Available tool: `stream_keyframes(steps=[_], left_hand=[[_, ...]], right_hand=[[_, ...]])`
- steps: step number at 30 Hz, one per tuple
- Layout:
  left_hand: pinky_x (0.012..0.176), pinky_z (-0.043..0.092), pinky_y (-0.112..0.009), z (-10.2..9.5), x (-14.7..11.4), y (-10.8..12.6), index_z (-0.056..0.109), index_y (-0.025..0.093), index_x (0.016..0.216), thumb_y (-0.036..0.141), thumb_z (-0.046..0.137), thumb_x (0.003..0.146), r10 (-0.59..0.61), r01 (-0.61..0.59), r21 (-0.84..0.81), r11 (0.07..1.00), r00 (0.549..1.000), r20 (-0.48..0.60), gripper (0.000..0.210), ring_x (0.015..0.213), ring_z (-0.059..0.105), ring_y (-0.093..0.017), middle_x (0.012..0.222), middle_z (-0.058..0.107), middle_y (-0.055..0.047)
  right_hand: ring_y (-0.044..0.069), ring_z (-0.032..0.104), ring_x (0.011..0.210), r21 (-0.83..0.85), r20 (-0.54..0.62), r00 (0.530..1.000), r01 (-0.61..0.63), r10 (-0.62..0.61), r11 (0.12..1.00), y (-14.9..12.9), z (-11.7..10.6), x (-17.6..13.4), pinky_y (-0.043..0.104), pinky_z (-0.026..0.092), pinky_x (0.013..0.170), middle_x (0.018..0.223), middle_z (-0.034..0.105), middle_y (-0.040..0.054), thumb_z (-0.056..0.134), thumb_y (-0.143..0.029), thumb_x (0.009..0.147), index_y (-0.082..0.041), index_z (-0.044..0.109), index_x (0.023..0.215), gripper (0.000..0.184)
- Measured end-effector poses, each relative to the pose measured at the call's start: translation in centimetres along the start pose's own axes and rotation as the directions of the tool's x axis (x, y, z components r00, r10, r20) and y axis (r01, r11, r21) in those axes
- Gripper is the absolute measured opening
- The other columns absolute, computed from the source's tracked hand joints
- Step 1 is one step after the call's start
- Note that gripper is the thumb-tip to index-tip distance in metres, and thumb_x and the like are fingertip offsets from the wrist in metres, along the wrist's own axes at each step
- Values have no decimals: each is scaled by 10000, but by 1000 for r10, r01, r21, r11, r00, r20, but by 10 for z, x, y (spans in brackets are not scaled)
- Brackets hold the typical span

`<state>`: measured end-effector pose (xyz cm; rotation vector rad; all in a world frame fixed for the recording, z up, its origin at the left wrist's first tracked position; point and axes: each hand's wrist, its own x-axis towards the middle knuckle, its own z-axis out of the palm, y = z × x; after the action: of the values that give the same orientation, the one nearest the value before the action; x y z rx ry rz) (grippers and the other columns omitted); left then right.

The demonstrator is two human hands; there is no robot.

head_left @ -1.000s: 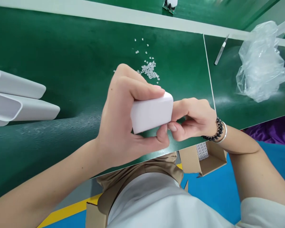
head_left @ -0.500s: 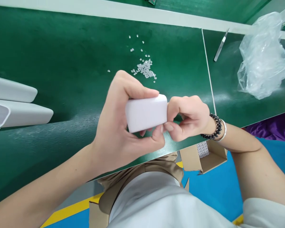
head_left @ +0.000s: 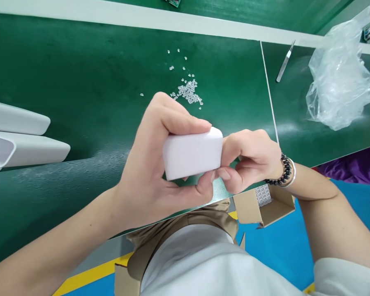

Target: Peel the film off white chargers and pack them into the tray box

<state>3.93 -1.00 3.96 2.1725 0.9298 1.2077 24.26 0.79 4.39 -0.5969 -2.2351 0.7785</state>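
Head: white casing (head_left: 193, 154) inside left grip (head_left: 149, 168).

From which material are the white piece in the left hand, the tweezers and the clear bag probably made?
White piece: probably hard plastic, smooth and satin, judging by its even colour and rounded corners.
Tweezers: likely metal, from their silvery sheen.
Clear bag: seemingly thin plastic film, glossy, transparent and crumpled.
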Motion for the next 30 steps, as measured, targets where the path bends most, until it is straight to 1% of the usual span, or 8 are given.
stream_keyframes(steps=[12, 15, 17, 19, 21, 24, 26, 30], left_hand=[[720, 568, -348, -2, 2, 8, 501, 212, 1072, 335, 705, 834, -138, 141, -85, 986, 990, 37, 337, 880, 584, -164, 982, 581, -78], [636, 553, -294, -1, 3, 5, 523, 215, 1055, 317, 724, 819, -195, 202, -181, 962, 979, 57, 327, 827, 609, -148, 968, 591, -56], [505, 488, -222, -1, 6, 0, 531, 211, 1053, 351, 732, 840, -320, 354, -374, 857, 935, 152, 325, 677, 598, -104, 890, 598, -17], [423, 423, -178, -5, 11, -1, 526, 206, 1051, 433, 762, 827, -436, 530, -574, 625, 846, 306, 396, 541, 543, -67, 781, 585, 28], [409, 412, -171, -11, 15, 5, 529, 210, 1033, 503, 809, 764, -454, 598, -671, 438, 792, 408, 486, 518, 527, -66, 734, 578, 48], [472, 412, -178, -16, 4, 32, 570, 218, 955, 430, 770, 826, -432, 594, -705, 387, 792, 430, 319, 588, 533, -78, 759, 574, 39], [508, 396, -190, -10, -21, 56, 599, 206, 877, 358, 637, 922, -462, 642, -691, 331, 749, 475, 163, 599, 504, -80, 741, 549, 29], [569, 439, -255, 30, -101, 93, 599, 163, 647, 434, 561, 903, -569, 772, -636, 21, 532, 627, 374, 618, 513, -128, 652, 563, -20]], right_hand=[[29, 382, 429, 23, 56, 998, 11, -12, 1000, -1, -3, 2, 153, 335, 397, 535, 482, -91, 475, -147, 896, -222, 434, 696, 217], [42, 431, 434, 72, 65, 998, 9, -14, 997, 2, -4, 2, 170, 369, 396, 553, 514, -69, 450, -203, 950, -227, 444, 708, 243], [57, 452, 462, 136, 40, 999, 4, -9, 991, 5, -4, 3, 189, 406, 419, 598, 528, -55, 478, -262, 964, -230, 473, 764, 203], [75, 413, 478, 144, -36, 999, 32, -27, 989, 7, -4, 5, 218, 445, 460, 613, 455, -68, 613, -338, 923, -232, 536, 917, 131], [83, 368, 497, 55, -139, 988, 75, -67, 996, 2, -4, 4, 247, 496, 539, 652, 405, -76, 759, -361, 839, -237, 553, 1153, 396], [123, 522, 651, -145, -241, 967, 51, -85, 988, -19, 8, -11, 288, 559, 692, 791, 518, -19, 747, -337, 866, -264, 594, 1269, 437], [194, 611, 884, -192, -293, 954, 0, -57, 981, -40, 30, -34, 339, 583, 776, 954, 567, 39, 691, -371, 902, -281, 681, 1155, 268], [232, 650, 967, 123, -352, 927, -89, 127, 988, -81, 104, -99, 403, 610, 832, 1088, 620, 49, 688, -350, 871, -315, 677, 1061, 194]])
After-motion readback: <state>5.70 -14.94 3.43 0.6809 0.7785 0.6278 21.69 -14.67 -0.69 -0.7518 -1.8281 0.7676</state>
